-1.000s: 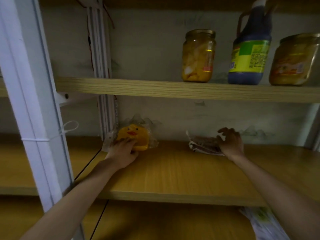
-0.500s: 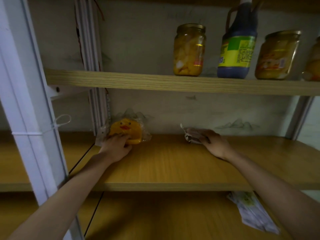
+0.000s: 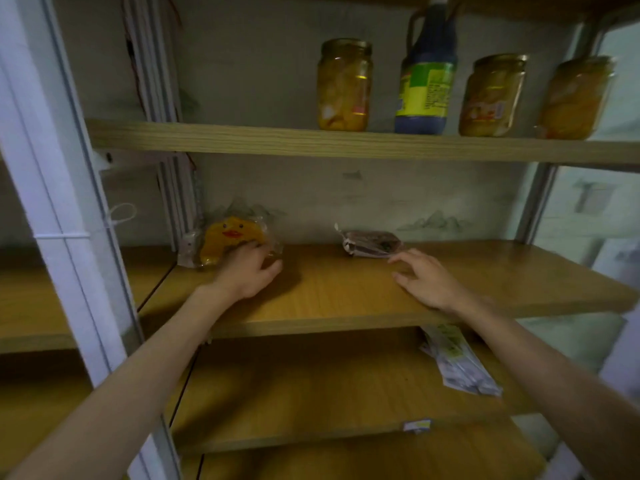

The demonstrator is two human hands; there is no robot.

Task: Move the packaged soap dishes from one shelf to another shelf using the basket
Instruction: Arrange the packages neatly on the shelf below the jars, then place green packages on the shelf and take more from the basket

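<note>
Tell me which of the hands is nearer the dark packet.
Right. The right hand lies open just short of the dark packet; the left hand is off to its left, on the yellow duck package.

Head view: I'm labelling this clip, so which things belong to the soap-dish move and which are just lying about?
Job:
yellow duck soap dish pack, under the left hand
dark soap dish pack, just beyond the right hand
middle shelf

Lying about:
three fruit jars
dark sauce bottle
flat packets on the lower shelf

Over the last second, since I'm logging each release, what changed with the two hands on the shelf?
The right hand let go of the dark package and drew back toward the shelf's front edge, open. The left hand still rests on the yellow duck soap dish; both packages stayed put.
</note>
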